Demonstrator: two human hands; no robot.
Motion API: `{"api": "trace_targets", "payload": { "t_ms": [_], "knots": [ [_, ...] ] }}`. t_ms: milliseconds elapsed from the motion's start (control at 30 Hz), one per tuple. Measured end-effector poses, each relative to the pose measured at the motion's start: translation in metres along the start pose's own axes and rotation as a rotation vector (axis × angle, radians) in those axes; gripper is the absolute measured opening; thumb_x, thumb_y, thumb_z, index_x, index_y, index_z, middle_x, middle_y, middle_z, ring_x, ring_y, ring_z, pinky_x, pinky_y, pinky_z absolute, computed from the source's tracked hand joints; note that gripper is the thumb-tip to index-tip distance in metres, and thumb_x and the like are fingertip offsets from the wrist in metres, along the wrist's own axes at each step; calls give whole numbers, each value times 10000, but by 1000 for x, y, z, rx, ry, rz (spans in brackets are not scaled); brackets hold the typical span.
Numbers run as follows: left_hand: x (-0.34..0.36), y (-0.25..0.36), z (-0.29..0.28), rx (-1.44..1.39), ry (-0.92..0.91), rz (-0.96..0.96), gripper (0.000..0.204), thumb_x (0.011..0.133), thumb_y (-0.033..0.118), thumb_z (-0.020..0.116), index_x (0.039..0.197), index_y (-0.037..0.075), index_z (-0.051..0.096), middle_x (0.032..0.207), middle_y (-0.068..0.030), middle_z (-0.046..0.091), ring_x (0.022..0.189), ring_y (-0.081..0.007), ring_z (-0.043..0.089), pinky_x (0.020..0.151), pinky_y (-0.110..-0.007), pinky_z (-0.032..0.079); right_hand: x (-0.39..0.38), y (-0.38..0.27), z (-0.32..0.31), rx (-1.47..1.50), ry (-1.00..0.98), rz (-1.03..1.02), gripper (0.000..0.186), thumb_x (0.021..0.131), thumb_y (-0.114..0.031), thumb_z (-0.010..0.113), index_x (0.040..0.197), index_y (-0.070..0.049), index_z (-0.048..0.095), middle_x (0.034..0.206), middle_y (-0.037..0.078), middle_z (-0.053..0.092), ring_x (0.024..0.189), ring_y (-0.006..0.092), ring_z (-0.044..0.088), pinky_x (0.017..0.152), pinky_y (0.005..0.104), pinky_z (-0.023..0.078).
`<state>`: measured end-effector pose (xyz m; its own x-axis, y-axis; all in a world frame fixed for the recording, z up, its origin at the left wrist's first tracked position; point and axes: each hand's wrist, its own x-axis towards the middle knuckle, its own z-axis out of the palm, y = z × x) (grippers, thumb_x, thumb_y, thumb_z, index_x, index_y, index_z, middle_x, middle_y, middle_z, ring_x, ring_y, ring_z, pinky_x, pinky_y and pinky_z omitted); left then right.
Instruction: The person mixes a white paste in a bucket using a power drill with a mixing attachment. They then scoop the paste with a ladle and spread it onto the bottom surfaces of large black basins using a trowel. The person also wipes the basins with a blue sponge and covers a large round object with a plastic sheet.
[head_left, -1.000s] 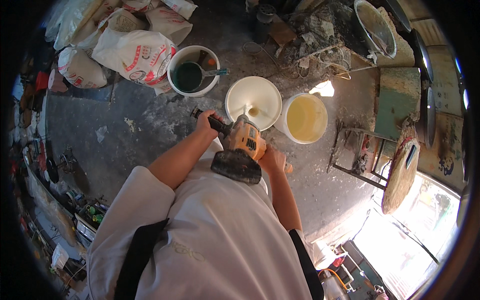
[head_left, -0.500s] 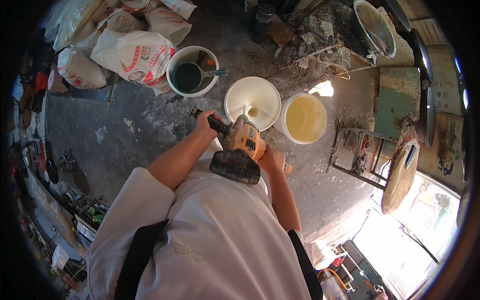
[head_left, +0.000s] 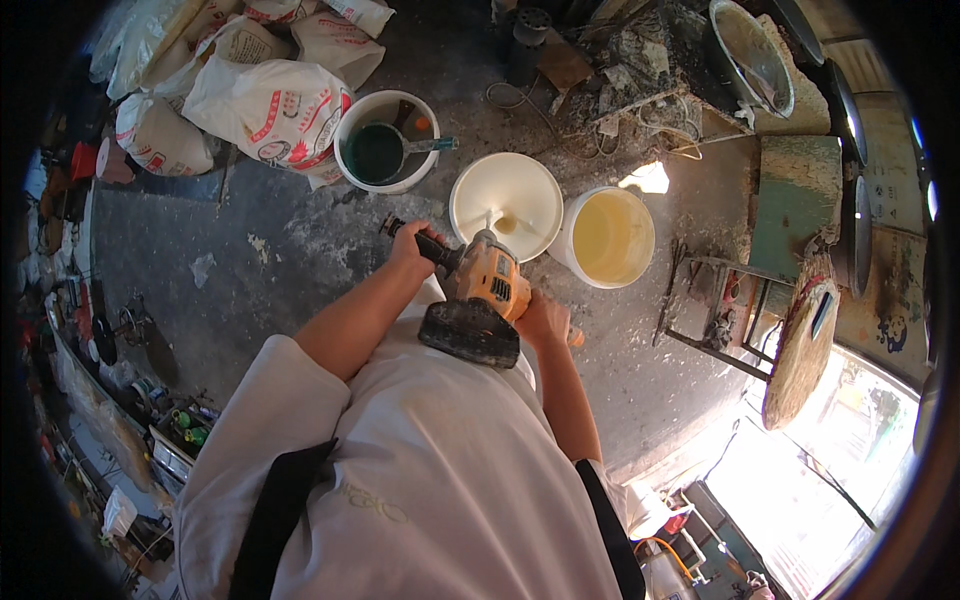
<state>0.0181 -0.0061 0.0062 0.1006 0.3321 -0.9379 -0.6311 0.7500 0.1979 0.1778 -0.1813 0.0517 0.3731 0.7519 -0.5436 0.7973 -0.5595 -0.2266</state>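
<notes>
An orange power mixer point(head_left: 500, 280) with a black battery base point(head_left: 470, 330) is held in front of my body. My left hand point(head_left: 410, 250) is closed round its black side handle point(head_left: 435, 243), and my right hand point(head_left: 540, 318) grips its orange rear part. The mixer's shaft points down into a white bucket point(head_left: 480, 190) of cream-white liquid, which has a darker hollow near the shaft. At its right stands a white bucket of pale yellow liquid point(head_left: 608, 235). Left and behind, a third white bucket point(head_left: 360, 110) holds dark green liquid and a handled dipper point(head_left: 425, 146).
White sacks point(head_left: 260, 110) are piled at back left, and clutter lines the left side. At back right are a dirty rack, cables and a metal basin point(head_left: 750, 60). A metal stand with a wooden disc point(head_left: 800, 350) is at right, near a bright opening.
</notes>
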Motion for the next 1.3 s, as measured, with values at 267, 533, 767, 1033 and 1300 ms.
{"api": "trace_targets", "payload": {
  "t_ms": [267,533,767,1033,1300],
  "knots": [
    [2,2,-2,15,8,-16,106,725,87,555,687,48,464,657,-78,461,625,-236,476,629,-367,454,1,-2,2,25,8,4,214,692,-226,561,868,-106,578,829,100,625,788,272,600,650,387,467],
    [3,5,-5,25,28,-12,111,723,94,563,696,47,466,648,-82,459,621,-239,473,637,-366,453,1,-7,-3,58,-21,14,229,688,-221,567,890,-113,585,842,102,624,800,276,593,667,383,462],
    [2,5,-4,3,44,-6,117,775,121,514,727,29,461,687,-88,435,658,-242,436,683,-424,397,1,-9,0,72,-22,20,225,677,-188,577,882,-96,577,824,112,622,789,282,591,668,387,461],
    [-4,8,-4,13,63,5,105,780,109,514,739,22,469,683,-87,437,662,-243,441,711,-431,404,0,-11,2,74,16,-11,243,670,-201,590,890,-103,560,805,105,622,778,277,595,653,384,462],
    [-7,9,-2,15,38,-8,86,773,111,535,746,50,481,672,-78,445,653,-240,444,701,-413,410,-2,-13,0,35,-25,33,225,684,-222,572,857,-79,568,817,119,621,792,279,595,662,390,458]
  ]
}}
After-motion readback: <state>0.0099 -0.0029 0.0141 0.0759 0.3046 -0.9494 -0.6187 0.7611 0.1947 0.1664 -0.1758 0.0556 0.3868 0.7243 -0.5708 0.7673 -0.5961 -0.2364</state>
